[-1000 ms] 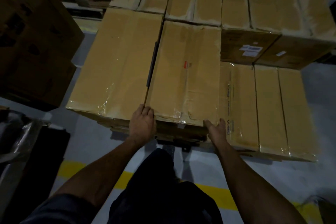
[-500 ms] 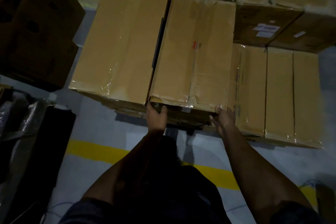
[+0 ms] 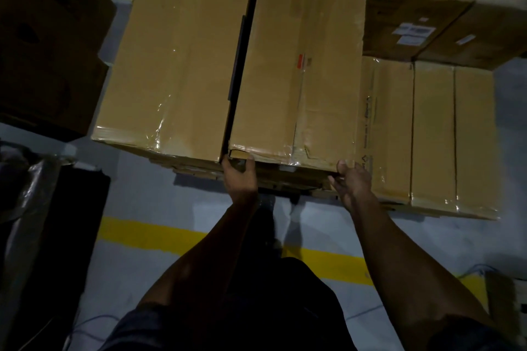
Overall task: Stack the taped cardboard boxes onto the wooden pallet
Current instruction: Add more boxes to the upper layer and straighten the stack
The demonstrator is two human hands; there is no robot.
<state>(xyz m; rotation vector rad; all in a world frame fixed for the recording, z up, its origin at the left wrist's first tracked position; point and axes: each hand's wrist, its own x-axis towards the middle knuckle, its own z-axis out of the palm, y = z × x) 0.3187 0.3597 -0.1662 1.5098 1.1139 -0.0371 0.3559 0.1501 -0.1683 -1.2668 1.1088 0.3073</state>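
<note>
Two hands are in view: the left hand (image 3: 239,177) and the right hand (image 3: 352,182). Two large taped cardboard boxes (image 3: 185,60) lie side by side nearest the person. To their right sits a lower row of what look like three narrower boxes (image 3: 433,134), though the dim light blurs the seams. Two labelled boxes (image 3: 410,25) stand behind those. One yellow floor line (image 3: 148,234) crosses the floor.

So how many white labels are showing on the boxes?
3, all upper right: one larger label, a smaller one just below it, and a small strip on the neighbouring box. Others may be hidden.
</note>
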